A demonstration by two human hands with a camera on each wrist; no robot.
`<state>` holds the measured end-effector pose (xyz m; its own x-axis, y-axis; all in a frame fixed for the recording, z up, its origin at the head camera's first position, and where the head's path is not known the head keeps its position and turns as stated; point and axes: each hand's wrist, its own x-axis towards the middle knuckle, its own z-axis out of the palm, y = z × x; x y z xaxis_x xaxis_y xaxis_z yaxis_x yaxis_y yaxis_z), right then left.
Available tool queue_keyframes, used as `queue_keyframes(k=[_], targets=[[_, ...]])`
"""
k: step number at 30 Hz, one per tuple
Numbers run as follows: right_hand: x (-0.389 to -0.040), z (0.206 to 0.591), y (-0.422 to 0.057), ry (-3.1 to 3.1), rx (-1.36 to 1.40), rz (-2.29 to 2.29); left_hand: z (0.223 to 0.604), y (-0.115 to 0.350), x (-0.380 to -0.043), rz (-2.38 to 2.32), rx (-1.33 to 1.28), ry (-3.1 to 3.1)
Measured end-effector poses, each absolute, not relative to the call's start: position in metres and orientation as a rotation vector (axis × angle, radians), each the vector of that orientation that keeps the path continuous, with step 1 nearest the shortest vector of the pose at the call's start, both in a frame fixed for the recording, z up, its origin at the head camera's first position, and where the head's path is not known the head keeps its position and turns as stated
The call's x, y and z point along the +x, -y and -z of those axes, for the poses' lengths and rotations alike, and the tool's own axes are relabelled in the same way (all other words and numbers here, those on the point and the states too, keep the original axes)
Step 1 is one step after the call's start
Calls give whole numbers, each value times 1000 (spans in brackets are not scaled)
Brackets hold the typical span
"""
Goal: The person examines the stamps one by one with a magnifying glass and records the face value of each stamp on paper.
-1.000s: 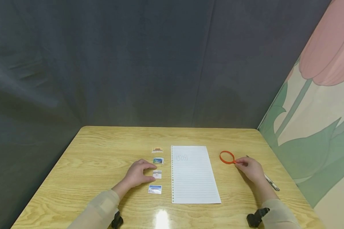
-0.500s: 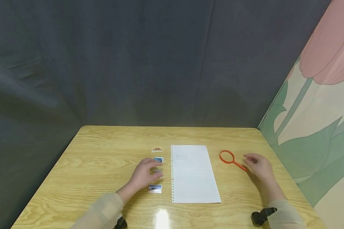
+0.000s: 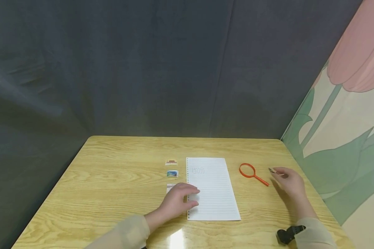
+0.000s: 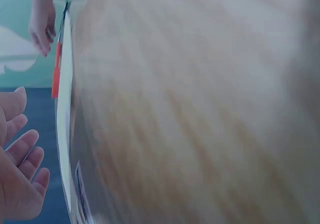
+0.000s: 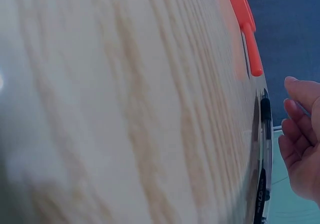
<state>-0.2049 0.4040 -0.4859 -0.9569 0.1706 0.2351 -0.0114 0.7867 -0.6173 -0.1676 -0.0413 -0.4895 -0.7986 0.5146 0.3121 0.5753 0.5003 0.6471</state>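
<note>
My left hand (image 3: 179, 200) hovers over the left edge of a lined, hole-punched sheet (image 3: 213, 190), thumb and fingers spread apart. In the left wrist view this hand (image 4: 22, 169) is relaxed and holds nothing. My right hand (image 3: 288, 181) is over a pen (image 3: 271, 170), whose tip pokes out past the fingers. The right wrist view shows the pen (image 5: 266, 111) lying on the table, with a gap between it and the loosely bent fingers. An orange magnifying glass (image 3: 261, 180) lies left of my right hand, untouched.
Left of the sheet lie a yellowish stamp (image 3: 171, 162), a blue-green stamp (image 3: 172, 173) and a pale stamp (image 3: 170, 187), partly covered by my left hand. Faint writing (image 3: 198, 171) marks the sheet's top. A dark curtain (image 3: 187, 69) hangs behind the table.
My right hand has let go of the magnifying glass's handle and shifted right to the pen. My left hand has moved right, from beside the stamps to over the sheet.
</note>
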Motion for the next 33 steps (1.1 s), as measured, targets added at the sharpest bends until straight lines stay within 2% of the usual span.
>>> queue_keyframes(k=[12, 33], targets=[[-204, 490, -416, 2727, -209, -975, 497, 25, -162, 1070, -1043, 2705], [-204, 501, -424, 2819, -196, -997, 506, 23, -164, 818, -1134, 2762]])
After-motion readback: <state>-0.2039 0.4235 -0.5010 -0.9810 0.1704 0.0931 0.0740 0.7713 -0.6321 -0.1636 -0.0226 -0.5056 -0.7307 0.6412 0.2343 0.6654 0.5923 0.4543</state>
